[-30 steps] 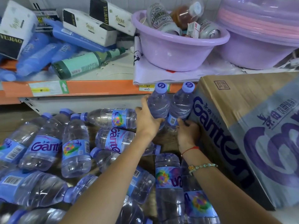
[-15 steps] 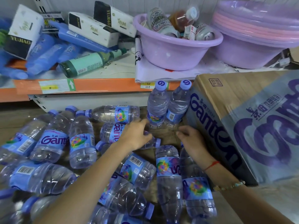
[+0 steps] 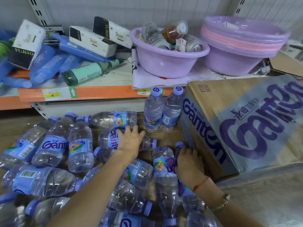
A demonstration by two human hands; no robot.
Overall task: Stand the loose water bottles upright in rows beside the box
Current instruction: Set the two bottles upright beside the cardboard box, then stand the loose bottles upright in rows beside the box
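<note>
pale panelled wall (image 3: pixel 147 7) behind an orange-edged shelf (image 3: pixel 105 93), above wooden floor (image 3: pixel 14 126).

Purple basin (image 3: pixel 165 63) of cans beside stacked basins (image 3: pixel 242 46) on the shelf (image 3: pixel 98 93).
</note>
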